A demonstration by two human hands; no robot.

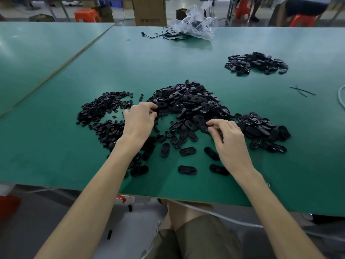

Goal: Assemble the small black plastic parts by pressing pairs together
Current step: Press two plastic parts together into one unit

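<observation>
Pinching fingers of the right hand (228, 136) were curled on one black oval part (204, 128), with the thumb under it and the fingertips on top. That part sat at the near edge of the big pile (188, 101) of black ovals in the middle of the green table (56, 146). It touched other ovals around it.

The left hand (140, 121) lay at the left edge of the same pile. Its fingers were bent and their tips were in among the parts. I could not tell if it held one, because the fingers hid what was under them.

Left of that hand, and partly under its wrist, was a spread of small round parts (104, 113). Just right of the right hand was a side pile (261, 128) of more ovals. A few loose ovals (186, 170) lay flat between the two arms, near the table's front edge.

Well apart, toward the far right, sat a far pile (255, 63). At the back edge of the table lay a crumpled plastic bag (196, 21) with black cords (168, 35) beside it. A cardboard box (149, 11) stood behind the table.
</observation>
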